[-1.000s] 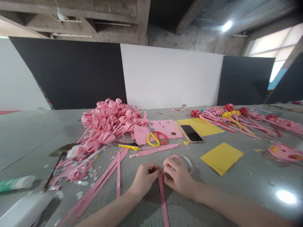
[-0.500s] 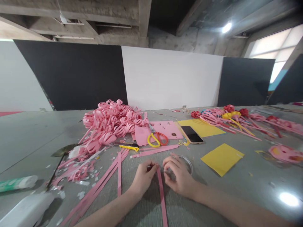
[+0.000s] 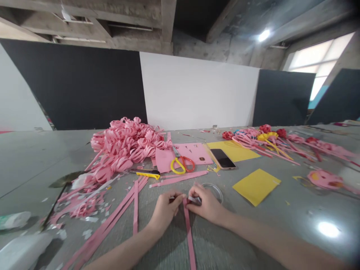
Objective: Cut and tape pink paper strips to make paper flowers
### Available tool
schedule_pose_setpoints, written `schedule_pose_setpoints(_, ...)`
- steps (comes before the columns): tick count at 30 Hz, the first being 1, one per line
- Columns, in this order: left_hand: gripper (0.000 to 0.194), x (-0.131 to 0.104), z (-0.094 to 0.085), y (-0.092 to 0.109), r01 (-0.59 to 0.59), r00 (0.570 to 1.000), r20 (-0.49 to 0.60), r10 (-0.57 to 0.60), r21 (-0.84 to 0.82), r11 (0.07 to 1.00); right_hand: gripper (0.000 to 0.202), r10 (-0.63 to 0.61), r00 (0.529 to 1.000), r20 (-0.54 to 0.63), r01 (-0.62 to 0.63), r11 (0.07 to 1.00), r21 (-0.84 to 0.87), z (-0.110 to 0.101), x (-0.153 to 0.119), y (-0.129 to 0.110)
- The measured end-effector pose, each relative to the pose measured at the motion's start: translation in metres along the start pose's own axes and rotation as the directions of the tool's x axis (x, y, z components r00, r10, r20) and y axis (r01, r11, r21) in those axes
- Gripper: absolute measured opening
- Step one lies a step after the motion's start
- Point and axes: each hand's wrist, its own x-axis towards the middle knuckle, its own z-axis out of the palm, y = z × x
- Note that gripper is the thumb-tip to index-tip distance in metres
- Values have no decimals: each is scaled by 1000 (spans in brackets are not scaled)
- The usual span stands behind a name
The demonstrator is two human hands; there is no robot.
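A long pink paper strip (image 3: 189, 234) runs from my fingertips down toward the front of the table. My left hand (image 3: 165, 210) pinches its far end between thumb and fingers. Just to the right, my right hand (image 3: 206, 204) is closed, its fingertips against the same end of the strip. A small whitish strip (image 3: 194, 199), perhaps tape or its backing, shows between the right fingers. Behind that hand lies a roll of tape (image 3: 221, 195), partly covered by it. Another pink strip (image 3: 135, 206) rests left of my left hand.
Scissors (image 3: 180, 167) and a yellow utility knife (image 3: 147, 173) lie ahead, near a phone (image 3: 223, 159) and a yellow paper sheet (image 3: 256, 187). Curled pink paper flowers (image 3: 126, 142) are heaped at left. More paper flowers (image 3: 264, 137) lie at right, a white box (image 3: 24, 249) front left.
My right hand has moved in to the left and now meets the strip's end beside my left hand. The whole view has shifted slightly, with table items appearing farther left.
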Motion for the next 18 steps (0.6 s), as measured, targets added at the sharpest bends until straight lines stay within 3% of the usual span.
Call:
schedule_pose_setpoints(6,30,-1,0,-1,12,999,34,-10,-63,998,12,140,986,-87,-125,980,153,0,0,7)
schedule_pose_setpoints(12,31,-5,3,-3,46,981,191,-21,-125,991,15,231,952,-199,-180,953,242,0,1,11)
schedule_pose_setpoints(15,28,-5,3,-2,47,989,147,-23,-161,986,15,252,945,-209,-190,942,277,-1,1,10)
schedule_pose_setpoints(18,23,-4,1,-1,9,999,37,-1,-203,979,17,292,935,-203,-215,918,332,-3,0,7)
